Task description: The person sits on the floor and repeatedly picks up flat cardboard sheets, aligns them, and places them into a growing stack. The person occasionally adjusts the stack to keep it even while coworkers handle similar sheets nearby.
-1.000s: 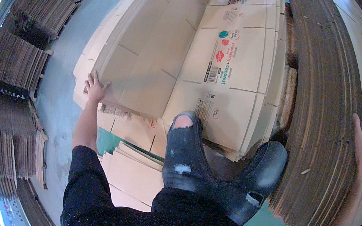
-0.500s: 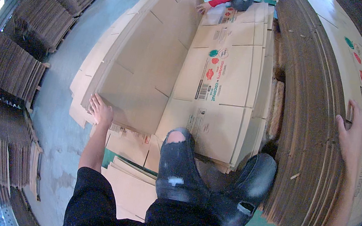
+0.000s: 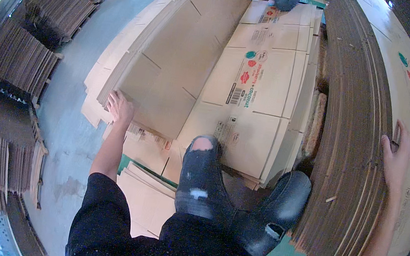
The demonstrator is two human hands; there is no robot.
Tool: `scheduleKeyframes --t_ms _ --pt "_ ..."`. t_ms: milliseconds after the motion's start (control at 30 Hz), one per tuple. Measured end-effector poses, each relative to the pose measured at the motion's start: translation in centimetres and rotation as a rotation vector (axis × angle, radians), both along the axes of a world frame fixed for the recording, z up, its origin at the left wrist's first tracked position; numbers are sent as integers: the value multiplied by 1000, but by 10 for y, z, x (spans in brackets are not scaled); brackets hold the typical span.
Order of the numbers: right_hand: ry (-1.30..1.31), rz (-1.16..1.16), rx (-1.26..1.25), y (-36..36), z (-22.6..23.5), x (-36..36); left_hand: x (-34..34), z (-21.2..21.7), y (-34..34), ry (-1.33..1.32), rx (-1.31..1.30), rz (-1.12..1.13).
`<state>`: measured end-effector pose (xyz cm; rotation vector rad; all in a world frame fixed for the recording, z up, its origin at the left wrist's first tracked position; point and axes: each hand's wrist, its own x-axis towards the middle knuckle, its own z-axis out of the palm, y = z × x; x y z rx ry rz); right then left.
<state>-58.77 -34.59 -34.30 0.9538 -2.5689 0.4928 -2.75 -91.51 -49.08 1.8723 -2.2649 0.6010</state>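
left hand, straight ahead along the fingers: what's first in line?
The left hand already grips the corner of the tilted plain cardboard sheets. Going straight on, it would probably just slide further up that same stack; depth is unclear.

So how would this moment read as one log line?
left hand: on tilted cardboard sheet edge | right hand: flat on upright cardboard stack | knee: against printed flat box

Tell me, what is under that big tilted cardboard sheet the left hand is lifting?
Under the tilted sheet more flat cardboard sheets stick out along its left edge, by the left hand. Whatever lies further beneath is covered.
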Motion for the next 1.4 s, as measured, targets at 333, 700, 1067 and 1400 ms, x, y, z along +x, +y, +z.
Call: scheduleKeyframes --t_ms 333,700,1067,1400 --pt "42 -3 3 2 -2 -9 -15 28 14 37 -89 -22" --pt "-3 3 23 3 0 -8 -97 40 115 467 847 -476" --pt "-38 31 8 8 -5 -13 -129 -25 161 706 1146 -491" --pt "-189 -13 -94 2 5 -1 -160 -58 208 436 836 -566"
